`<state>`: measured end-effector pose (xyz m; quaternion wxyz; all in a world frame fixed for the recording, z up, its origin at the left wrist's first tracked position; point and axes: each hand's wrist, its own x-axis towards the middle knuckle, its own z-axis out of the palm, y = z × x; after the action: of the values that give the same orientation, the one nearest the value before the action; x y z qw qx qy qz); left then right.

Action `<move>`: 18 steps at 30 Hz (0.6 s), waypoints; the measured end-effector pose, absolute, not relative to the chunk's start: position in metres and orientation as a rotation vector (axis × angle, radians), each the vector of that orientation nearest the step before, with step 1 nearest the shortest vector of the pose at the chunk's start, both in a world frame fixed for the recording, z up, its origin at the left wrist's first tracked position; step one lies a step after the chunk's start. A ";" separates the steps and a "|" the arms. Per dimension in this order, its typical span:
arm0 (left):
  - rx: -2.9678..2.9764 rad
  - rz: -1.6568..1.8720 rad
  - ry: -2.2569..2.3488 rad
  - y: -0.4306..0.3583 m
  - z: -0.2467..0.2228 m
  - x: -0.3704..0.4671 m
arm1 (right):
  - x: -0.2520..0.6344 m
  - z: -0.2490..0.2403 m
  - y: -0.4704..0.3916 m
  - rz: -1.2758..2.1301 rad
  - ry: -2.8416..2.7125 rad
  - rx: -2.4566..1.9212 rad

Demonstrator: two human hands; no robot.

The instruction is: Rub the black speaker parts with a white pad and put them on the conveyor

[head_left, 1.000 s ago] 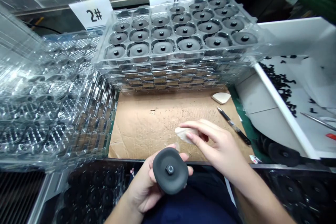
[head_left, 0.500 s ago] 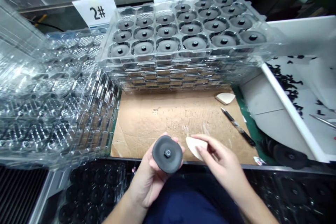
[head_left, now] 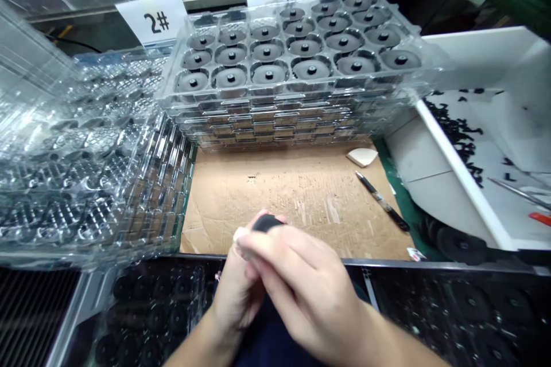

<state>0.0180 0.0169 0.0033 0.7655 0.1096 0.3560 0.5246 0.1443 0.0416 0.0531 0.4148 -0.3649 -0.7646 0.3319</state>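
My left hand (head_left: 236,292) is closed around a black round disc (head_left: 266,222), whose upper edge shows while the rest is hidden. Across its front my right hand (head_left: 312,284) pinches a white sponge wedge (head_left: 240,234), held against or very near the disc's left side; contact is hard to make out. Only a small end of that wedge is visible past the fingers. Both hands are over the front edge of a cardboard sheet (head_left: 275,183). A second white wedge (head_left: 363,156) lies on the cardboard at the back right, with a black pen (head_left: 383,202) just in front.
Behind the cardboard stands a stack of clear trays (head_left: 275,106), the top one holding black discs. More clear trays (head_left: 86,183) rise on the left. At the right, a white bin (head_left: 460,160) contains small black parts. Dark discs (head_left: 157,315) sit in a tray below left.
My right hand has moved left with the sponge wedge, from beside the disc to over it. The disc, earlier facing up in full view, is now mostly covered. The view has shifted slightly.
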 end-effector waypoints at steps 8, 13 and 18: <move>0.208 1.244 0.654 0.020 -0.002 0.015 | 0.194 0.020 0.027 0.953 -1.825 -1.391; 0.211 1.218 0.642 0.019 0.001 0.020 | 0.195 0.026 0.026 0.827 -1.697 -1.518; 0.268 1.167 0.764 0.016 0.006 0.021 | 0.160 0.054 0.032 0.773 -1.850 -1.058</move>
<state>0.0209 0.0161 0.0058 0.7582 0.1231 0.3509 0.5356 0.1602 0.0321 0.0545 0.4237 -0.4226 -0.7392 0.3089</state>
